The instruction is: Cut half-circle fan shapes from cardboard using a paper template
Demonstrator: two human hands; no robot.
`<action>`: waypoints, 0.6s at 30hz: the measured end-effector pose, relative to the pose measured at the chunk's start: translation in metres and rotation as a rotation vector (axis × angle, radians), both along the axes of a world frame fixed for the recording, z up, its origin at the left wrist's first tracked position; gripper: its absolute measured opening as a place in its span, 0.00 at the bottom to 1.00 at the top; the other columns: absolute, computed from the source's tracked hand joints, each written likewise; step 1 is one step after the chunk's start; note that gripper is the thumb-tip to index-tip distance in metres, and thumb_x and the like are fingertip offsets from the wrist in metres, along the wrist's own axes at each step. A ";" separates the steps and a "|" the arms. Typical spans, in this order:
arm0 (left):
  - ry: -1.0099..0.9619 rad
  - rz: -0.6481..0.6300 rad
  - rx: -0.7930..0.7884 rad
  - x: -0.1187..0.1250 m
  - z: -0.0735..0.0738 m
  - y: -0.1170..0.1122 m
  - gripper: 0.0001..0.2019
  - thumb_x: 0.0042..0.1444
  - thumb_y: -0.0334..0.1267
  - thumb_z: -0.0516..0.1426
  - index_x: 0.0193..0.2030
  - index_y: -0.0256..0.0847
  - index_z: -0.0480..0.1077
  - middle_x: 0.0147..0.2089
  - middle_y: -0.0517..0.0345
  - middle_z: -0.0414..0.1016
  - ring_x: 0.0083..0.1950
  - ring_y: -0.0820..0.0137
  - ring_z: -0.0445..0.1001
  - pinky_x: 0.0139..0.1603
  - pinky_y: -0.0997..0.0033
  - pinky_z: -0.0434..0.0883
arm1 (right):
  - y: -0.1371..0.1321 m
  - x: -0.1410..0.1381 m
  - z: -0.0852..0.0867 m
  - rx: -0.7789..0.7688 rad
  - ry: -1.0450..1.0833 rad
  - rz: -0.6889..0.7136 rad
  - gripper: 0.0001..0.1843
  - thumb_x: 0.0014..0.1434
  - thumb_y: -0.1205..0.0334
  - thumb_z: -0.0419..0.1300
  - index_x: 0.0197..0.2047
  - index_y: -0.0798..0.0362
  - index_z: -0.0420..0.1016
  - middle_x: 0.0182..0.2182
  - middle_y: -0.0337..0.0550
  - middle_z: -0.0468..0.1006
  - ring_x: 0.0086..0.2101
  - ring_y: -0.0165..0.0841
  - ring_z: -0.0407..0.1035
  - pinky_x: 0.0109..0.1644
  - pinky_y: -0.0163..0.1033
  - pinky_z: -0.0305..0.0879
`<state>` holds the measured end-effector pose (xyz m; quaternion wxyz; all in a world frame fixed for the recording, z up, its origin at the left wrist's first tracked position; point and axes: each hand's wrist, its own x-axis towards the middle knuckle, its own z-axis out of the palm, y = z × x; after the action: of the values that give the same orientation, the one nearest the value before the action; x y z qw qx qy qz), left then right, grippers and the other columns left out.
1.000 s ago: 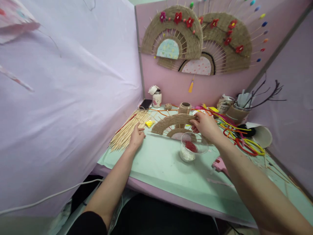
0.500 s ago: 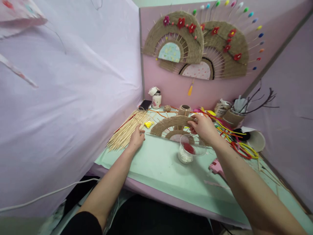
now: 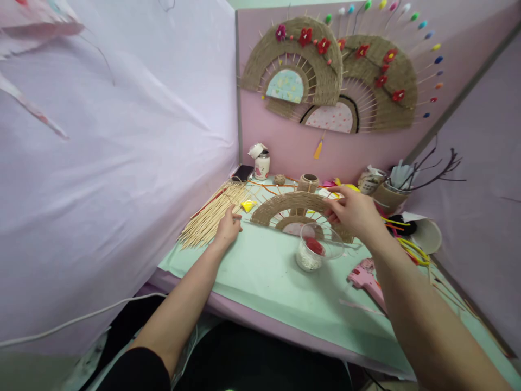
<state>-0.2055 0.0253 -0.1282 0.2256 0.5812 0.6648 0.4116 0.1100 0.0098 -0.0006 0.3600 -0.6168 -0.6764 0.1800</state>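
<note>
My left hand (image 3: 228,228) rests on the table beside a spread of thin wooden sticks (image 3: 207,220), its fingers loosely stretched and holding nothing. A small yellow packet (image 3: 248,206) lies just past its fingertips. Near the middle sits a half-round fan (image 3: 272,209) wound with brown twine, with white-tipped sticks rising along its curved edge. At the fan's upper right, my right hand (image 3: 353,212) hovers with fingers apart; I see nothing held in it. In front of the fan a clear plastic cup (image 3: 308,262) holds white and dark red material, overlapping part of the fan's lower edge.
A pink glue gun (image 3: 365,278) lies under my right forearm. Behind the fan stand a twine spool (image 3: 308,183), a white bottle (image 3: 261,165) and a phone (image 3: 243,173). Cups with dark branches (image 3: 443,165) and coloured pipe cleaners (image 3: 413,250) are at right. Finished fans (image 3: 376,81) hang on the back wall.
My right hand has shifted right and its fingers have spread away from the fan's edge. More of the glue gun shows. The left hand and the fan stay put.
</note>
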 end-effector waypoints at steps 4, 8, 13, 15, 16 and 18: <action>-0.014 0.010 0.011 0.000 0.000 0.000 0.32 0.51 0.24 0.49 0.65 0.39 0.54 0.47 0.52 0.75 0.25 0.77 0.74 0.40 0.70 0.71 | -0.027 0.019 0.002 0.043 0.123 -0.086 0.15 0.56 0.59 0.61 0.48 0.51 0.73 0.21 0.39 0.77 0.20 0.34 0.72 0.25 0.39 0.72; -0.029 0.010 0.018 0.000 -0.002 0.001 0.32 0.50 0.24 0.50 0.64 0.38 0.55 0.47 0.52 0.75 0.25 0.78 0.73 0.40 0.70 0.71 | -0.061 0.049 -0.010 0.057 0.352 -0.308 0.17 0.52 0.56 0.62 0.44 0.53 0.73 0.24 0.44 0.78 0.21 0.35 0.73 0.24 0.38 0.72; -0.069 0.001 0.032 -0.001 -0.004 0.004 0.32 0.50 0.24 0.50 0.64 0.39 0.55 0.46 0.52 0.76 0.27 0.76 0.75 0.39 0.70 0.72 | -0.077 0.077 -0.051 0.103 0.474 -0.472 0.14 0.52 0.57 0.59 0.41 0.54 0.71 0.34 0.51 0.79 0.31 0.38 0.76 0.35 0.43 0.75; -0.094 0.000 0.040 -0.002 -0.006 0.007 0.32 0.50 0.25 0.50 0.64 0.39 0.54 0.46 0.51 0.76 0.31 0.73 0.76 0.38 0.71 0.73 | -0.072 0.079 -0.067 0.089 0.388 -0.450 0.13 0.52 0.58 0.57 0.40 0.54 0.72 0.38 0.52 0.79 0.36 0.40 0.76 0.43 0.49 0.74; -0.107 -0.002 0.044 -0.003 -0.007 0.009 0.32 0.50 0.25 0.50 0.64 0.39 0.54 0.46 0.50 0.76 0.34 0.72 0.77 0.37 0.71 0.73 | -0.068 0.078 -0.073 0.097 0.346 -0.445 0.13 0.52 0.59 0.56 0.41 0.54 0.72 0.40 0.52 0.79 0.39 0.41 0.75 0.46 0.51 0.72; -0.134 -0.006 0.055 -0.004 -0.010 0.013 0.32 0.50 0.26 0.51 0.64 0.39 0.53 0.48 0.48 0.76 0.39 0.70 0.78 0.38 0.70 0.74 | -0.059 0.076 -0.081 0.116 0.267 -0.434 0.15 0.53 0.61 0.54 0.44 0.55 0.72 0.45 0.54 0.78 0.43 0.42 0.74 0.51 0.53 0.69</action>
<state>-0.2099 0.0381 -0.1384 0.2548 0.5602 0.6347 0.4673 0.1858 -0.0495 -0.0821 0.5110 -0.6968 -0.4838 0.1392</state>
